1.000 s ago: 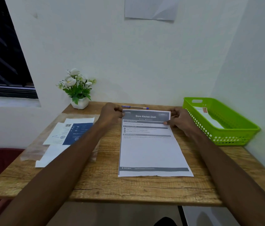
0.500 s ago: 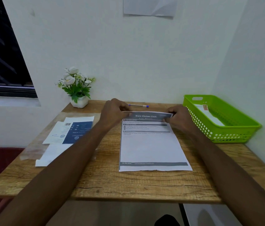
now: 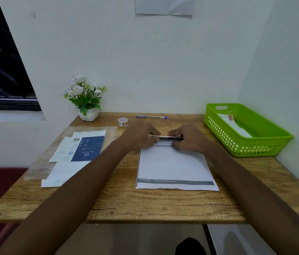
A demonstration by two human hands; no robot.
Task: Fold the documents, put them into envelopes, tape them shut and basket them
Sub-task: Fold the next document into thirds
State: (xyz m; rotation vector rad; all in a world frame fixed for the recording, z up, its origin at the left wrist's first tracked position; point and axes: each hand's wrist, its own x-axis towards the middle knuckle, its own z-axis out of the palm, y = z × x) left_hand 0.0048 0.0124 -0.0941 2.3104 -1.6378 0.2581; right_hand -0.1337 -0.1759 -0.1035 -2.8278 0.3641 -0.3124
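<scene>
A printed white document (image 3: 174,168) lies flat in the middle of the wooden table (image 3: 145,203). Its far edge is lifted and curled toward me. My left hand (image 3: 141,134) pinches that edge at the left and my right hand (image 3: 189,138) pinches it at the right. A small roll of tape (image 3: 122,122) stands behind my left hand. At the right a green basket (image 3: 255,144) holds a white envelope (image 3: 234,125). A stack of papers and envelopes (image 3: 77,153) lies at the left on a clear plastic sleeve.
A blue pen (image 3: 151,117) lies along the back edge of the table. A white pot of artificial flowers (image 3: 86,100) stands in the back left corner. Walls close the table in behind and on the right.
Both hands have lifted the document's far edge and drawn it toward me, moving closer together. The tape roll, hidden before, now shows behind my left hand.
</scene>
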